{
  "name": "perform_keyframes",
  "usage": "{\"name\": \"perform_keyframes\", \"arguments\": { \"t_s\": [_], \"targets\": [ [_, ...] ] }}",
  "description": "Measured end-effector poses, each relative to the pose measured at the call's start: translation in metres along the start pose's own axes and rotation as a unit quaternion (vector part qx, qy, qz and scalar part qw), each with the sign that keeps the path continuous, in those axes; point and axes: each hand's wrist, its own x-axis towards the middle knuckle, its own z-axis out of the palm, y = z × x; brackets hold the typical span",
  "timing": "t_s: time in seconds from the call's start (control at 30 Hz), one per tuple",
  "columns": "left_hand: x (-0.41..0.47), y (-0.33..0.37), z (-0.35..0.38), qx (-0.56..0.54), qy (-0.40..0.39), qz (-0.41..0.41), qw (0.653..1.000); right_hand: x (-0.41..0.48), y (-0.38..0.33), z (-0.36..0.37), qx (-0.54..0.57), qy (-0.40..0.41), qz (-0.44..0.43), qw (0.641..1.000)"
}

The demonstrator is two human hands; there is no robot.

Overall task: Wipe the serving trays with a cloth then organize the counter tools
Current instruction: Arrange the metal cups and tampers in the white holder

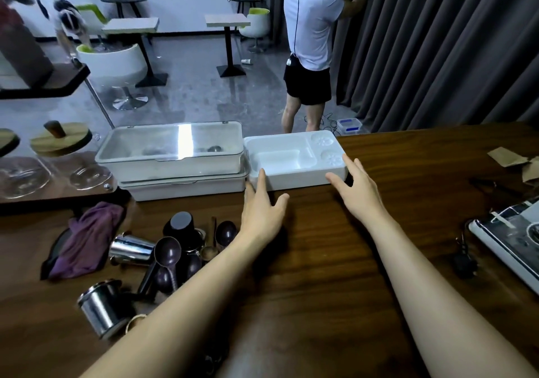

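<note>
A white compartment tray (294, 156) sits at the far edge of the dark wooden counter (335, 261). My left hand (261, 211) lies open with its fingertips touching the tray's near left corner. My right hand (357, 186) is open too, fingers straight, touching the tray's near right corner. Left of the tray stand two stacked white bins with clear lids (175, 156). A purple cloth (87, 237) lies crumpled on the counter at the left. Beside it sits a heap of tools: dark scoops (167, 252), steel cups (131, 250) and a steel tin (102, 309).
Glass jars with wooden lids (58, 141) stand at the far left. A machine (510, 237) and torn cardboard pieces (513, 159) are at the right. A person in a white shirt (309, 27) stands beyond the counter by grey curtains. Café tables and chairs fill the room behind.
</note>
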Motion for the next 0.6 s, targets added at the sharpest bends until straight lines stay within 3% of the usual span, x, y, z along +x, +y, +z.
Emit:
{"name": "perform_keyframes", "arguments": {
  "t_s": [0.47, 0.6],
  "targets": [
    [-0.0027, 0.0037, -0.0042, 0.003, 0.009, -0.016, 1.0, 0.0007, 0.0003, 0.0038, 0.079, 0.054, -0.014, 0.995],
    [-0.0047, 0.0047, -0.0027, -0.006, 0.019, -0.013, 1.0, 0.0081, 0.0039, 0.0055, 0.1, 0.037, -0.002, 0.994]
  ]
}}
